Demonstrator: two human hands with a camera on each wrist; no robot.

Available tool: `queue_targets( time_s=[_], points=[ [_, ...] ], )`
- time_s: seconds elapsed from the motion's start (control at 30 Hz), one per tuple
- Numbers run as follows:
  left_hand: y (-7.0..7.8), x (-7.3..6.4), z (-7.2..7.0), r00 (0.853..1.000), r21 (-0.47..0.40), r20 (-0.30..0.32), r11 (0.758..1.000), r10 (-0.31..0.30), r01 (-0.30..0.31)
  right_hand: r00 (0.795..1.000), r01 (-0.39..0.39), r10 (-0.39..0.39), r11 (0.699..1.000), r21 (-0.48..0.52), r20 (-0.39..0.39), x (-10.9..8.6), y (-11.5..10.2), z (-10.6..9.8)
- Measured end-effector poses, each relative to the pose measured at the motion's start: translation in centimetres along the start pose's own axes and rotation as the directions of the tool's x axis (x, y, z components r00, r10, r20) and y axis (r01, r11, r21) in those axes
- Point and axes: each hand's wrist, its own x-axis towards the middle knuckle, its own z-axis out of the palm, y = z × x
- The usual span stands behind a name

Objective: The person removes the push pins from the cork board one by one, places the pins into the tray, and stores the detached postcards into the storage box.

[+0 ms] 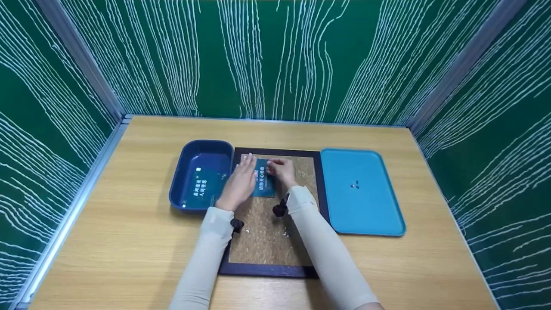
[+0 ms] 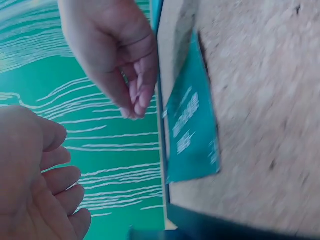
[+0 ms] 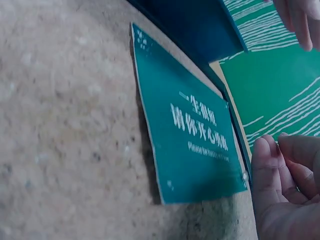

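A teal card (image 1: 266, 187) with white writing lies on the upper part of the cork board (image 1: 272, 241). Its surface looks slightly lifted at one edge in the right wrist view. My left hand (image 1: 242, 181) has its fingers extended over the card's left side; whether it touches cannot be told. At the card's upper right corner is my right hand (image 1: 282, 171), thumb and fingertips brought together. Nothing shows between them. A small shiny pin head (image 3: 245, 176) sits at that corner, close to the right fingertips.
Left of the board stands a dark blue bin (image 1: 178, 185) with teal cards (image 1: 200, 189) inside. To the right lies a light blue tray (image 1: 361, 211) holding several tiny shiny pieces (image 1: 354, 185). Green walls with white lines (image 1: 297, 64) border the wooden table (image 1: 107, 232).
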Motion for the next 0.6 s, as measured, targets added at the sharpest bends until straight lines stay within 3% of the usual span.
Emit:
queue_targets(
  time_s=[0.17, 0.33, 0.6],
  points=[
    [0.1, 0.3, 1.5, 0.999, -0.017, 0.045, 1.0, 0.021, -0.02, 0.999, -0.033, 0.032, 0.999, 0.005, 0.006, 0.3, 0.4, -0.4],
    [0.0, 0.6, 2.5, 0.995, -0.04, 0.1, 0.999, -0.008, 0.012, 0.999, -0.039, 0.04, 0.999, -0.012, 0.014, 0.5, 0.4, -0.8],
    [-0.3, 1.3, 3.7, 0.988, -0.005, 0.15, 0.999, -0.04, 0.041, 0.999, -0.05, 0.05, 0.998, -0.029, 0.021, 1.4, 0.8, -1.0]
  ],
)
